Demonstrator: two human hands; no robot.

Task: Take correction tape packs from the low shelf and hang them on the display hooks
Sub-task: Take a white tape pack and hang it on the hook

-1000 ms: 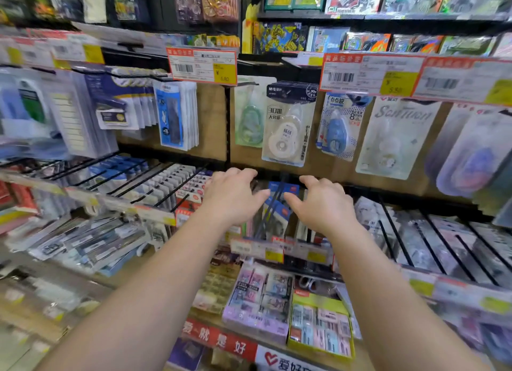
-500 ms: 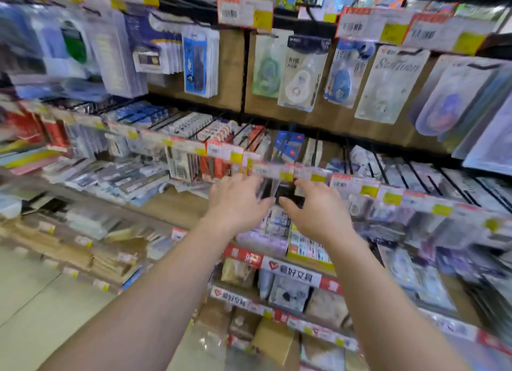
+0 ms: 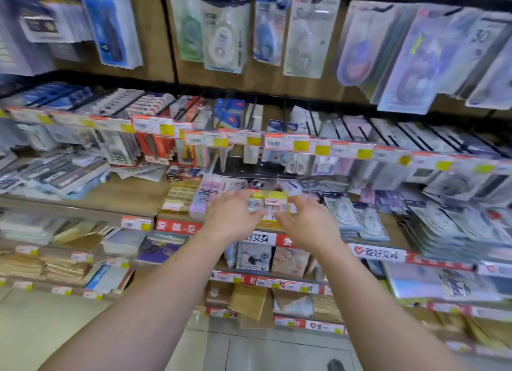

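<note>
Both my arms reach down to the low shelf (image 3: pixel 133 199). My left hand (image 3: pixel 231 217) hovers with relaxed fingers over small packs in a yellow box (image 3: pixel 274 203). Facing it, my right hand (image 3: pixel 309 222) has loosely bent fingers at the box's right edge, below a clear pack (image 3: pixel 289 187). Neither hand plainly holds anything; the view is blurred. Flat correction tape packs (image 3: pixel 343 214) lie on the shelf just right of my right hand. More correction tape packs (image 3: pixel 224 35) hang from display hooks on the back wall above.
A row of black hooks (image 3: pixel 250 116) with orange price tags (image 3: pixel 286 143) juts out just above my hands. Stacked stationery packs (image 3: pixel 454 232) fill the shelf to the right, erasers (image 3: pixel 180 197) to the left. Lower shelves hold notebooks (image 3: pixel 63 271); pale floor (image 3: pixel 41 329) lies below.
Both hands have dropped from the middle hook row to the low shelf, and my view has tilted downward with them. Their relaxed posture looks the same.
</note>
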